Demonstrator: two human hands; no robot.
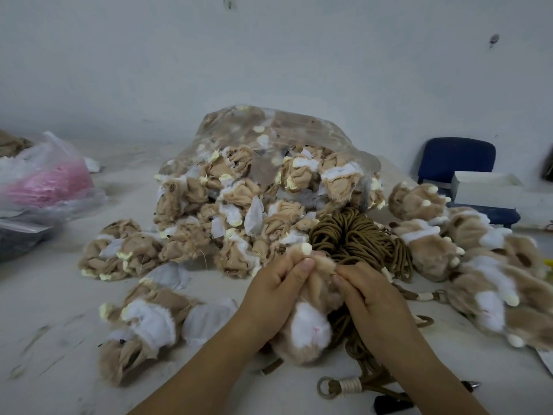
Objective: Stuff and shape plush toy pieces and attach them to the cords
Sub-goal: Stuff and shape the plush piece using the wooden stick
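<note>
A tan and white plush toy piece (308, 327) lies on the table in front of me. My left hand (269, 292) grips its upper left part, thumb pressed near a cream tip. My right hand (368, 292) pinches the tan fabric at its top right. Behind the hands sits a bundle of brown cords (356, 235). One cord end with a loop and white wrapping (341, 384) lies near the front edge. A clear plastic bag (269, 163) holds several inside-out plush pieces. Shaped plush pieces (478, 259) are piled at the right.
Loose unturned pieces (140, 327) lie at the front left and middle left. A plastic bag with pink contents (51, 181) sits far left. A blue chair (454, 157) and a white box (484, 184) stand at the back right. A dark tool (392, 402) lies by the front edge.
</note>
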